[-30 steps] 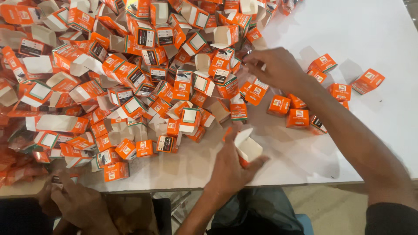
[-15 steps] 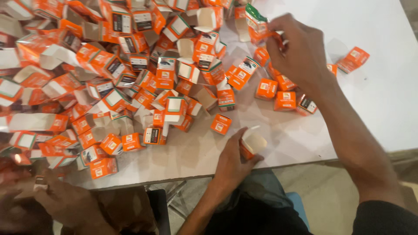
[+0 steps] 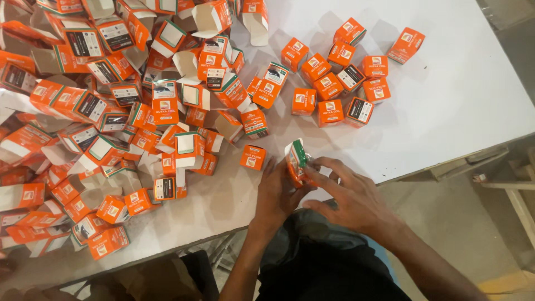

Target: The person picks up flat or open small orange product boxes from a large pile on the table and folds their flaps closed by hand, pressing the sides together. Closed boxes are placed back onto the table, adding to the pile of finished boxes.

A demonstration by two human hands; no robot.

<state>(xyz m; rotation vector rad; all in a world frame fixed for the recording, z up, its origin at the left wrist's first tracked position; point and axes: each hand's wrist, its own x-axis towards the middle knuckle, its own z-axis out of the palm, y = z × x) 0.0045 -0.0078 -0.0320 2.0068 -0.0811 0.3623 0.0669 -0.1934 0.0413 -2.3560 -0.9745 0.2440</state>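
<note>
**Small carton held at the table's near edge, both hands**

Item 1. At the left I logged a heaped pile of small orange-and-white cardboard cartons [image 3: 111, 111], many unfolded with flaps open, spread over the white table [image 3: 457, 100].

Item 2. Just left of the hands, one closed orange cube carton [image 3: 253, 157] stood alone on the table, near but apart from the left hand.

Item 3. My left hand [image 3: 278, 192] was curled partly closed, fingers wrapped against the left side of a small orange carton with a green-and-white end [image 3: 295, 159], at the near table edge.

Item 4. My right hand [image 3: 351, 195] met the same carton from the right, fingers [image 3: 320, 167] bent and pinching its lower edge; both hands gripped it together.

Item 5. Further right and back, I noted a loose cluster of closed orange cube cartons [image 3: 340, 83], well apart from the hands.
</note>
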